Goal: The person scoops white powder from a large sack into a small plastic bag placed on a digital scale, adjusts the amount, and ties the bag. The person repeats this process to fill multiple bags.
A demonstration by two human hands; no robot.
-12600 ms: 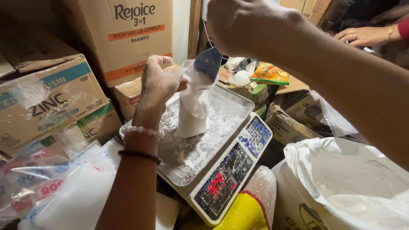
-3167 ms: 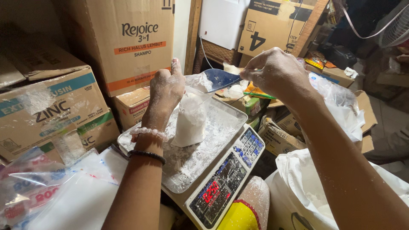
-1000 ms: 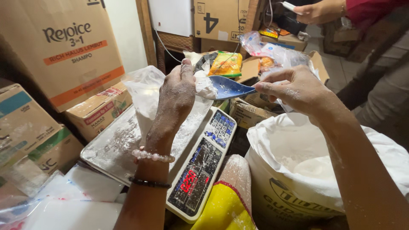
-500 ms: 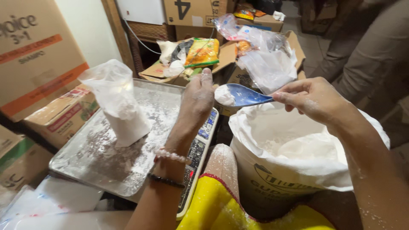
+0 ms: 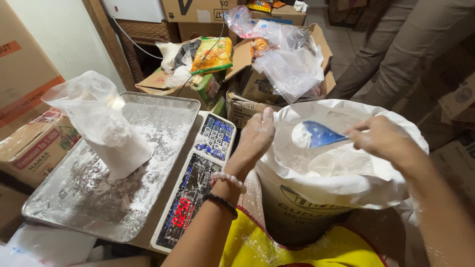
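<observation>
White powder dusts my right hand (image 5: 378,141), whose fingers pinch the handle of a blue scoop (image 5: 316,135) holding a small mound of the powder just above the open mouth of the big white sack (image 5: 341,190). My left hand (image 5: 255,138) rests on the sack's near rim, fingers straight and close together, holding nothing as far as I can see, though its fingertips blend into the sack's plastic. Left of the sack lies a digital scale (image 5: 200,173) with red digits, and on its powdered metal tray (image 5: 168,111) stands a clear plastic bag (image 5: 106,126) partly filled with white powder. Behind the sack sit open cardboard boxes (image 5: 247,86) stuffed with plastic bags, and another person's trousered legs (image 5: 396,49) stand beyond them.
</observation>
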